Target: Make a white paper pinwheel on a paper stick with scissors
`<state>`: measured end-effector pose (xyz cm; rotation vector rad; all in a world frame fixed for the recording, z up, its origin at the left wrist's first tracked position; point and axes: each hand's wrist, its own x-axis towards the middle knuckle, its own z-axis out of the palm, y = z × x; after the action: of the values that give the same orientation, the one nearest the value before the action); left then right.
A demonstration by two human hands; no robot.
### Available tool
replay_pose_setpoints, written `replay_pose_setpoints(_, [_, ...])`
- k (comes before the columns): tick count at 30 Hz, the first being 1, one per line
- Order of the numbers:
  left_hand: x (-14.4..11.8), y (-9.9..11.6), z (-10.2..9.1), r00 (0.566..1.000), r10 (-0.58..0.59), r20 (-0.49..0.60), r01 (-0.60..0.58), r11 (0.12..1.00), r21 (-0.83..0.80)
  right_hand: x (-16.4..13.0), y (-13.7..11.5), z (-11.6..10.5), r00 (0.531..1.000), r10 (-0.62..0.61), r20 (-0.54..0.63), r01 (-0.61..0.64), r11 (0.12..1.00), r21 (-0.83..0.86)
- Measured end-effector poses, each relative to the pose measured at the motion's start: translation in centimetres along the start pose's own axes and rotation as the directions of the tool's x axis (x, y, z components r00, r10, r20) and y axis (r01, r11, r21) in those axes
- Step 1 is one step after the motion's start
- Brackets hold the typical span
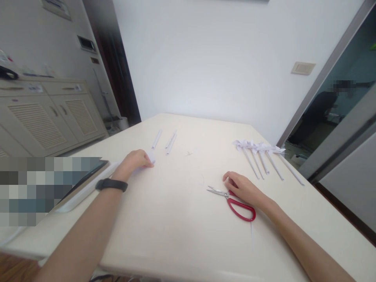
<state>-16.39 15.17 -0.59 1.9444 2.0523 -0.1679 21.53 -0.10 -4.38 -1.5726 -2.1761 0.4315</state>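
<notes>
- Two hands lay on the cream desk (176,219), well apart from each other.
- The left hand (133,162), with a black band (111,185) on its wrist, was curled loosely over a small white paper piece (151,157); its fingertips touched the paper, but whether they gripped it could not be told.
- The right hand (242,188) rested palm down on the red-handled scissors (235,201), its fingers relaxed over the handles rather than through the loops; the blades pointed left and looked nearly shut.
- Several folded paper strips with pinched heads (261,154) lay in a row beyond the right hand.
- A few plain paper strips (167,140) lay just beyond the left hand.
- A thin paper sliver (252,235) lay near the scissors' handles.
- A tablet-like device (88,178) sat at the desk's left edge.
</notes>
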Motion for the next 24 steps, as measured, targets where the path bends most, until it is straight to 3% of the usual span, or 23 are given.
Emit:
replay_pose_setpoints(11, [-0.6, -0.7, -0.4, 0.998, 0.049, 0.028, -0.048, 0.997, -0.053, -0.1, -0.1, 0.0, 1.0, 0.002, 0.005, -0.002, 1.0, 0.006])
replay_pose_setpoints(24, [1.9, -2.0, 0.6, 0.998, 0.032, 0.05, -0.021, 0.976, -0.216, 0.0, -0.1, 0.0, 1.0, -0.017, 0.003, 0.017, 1.0, -0.004])
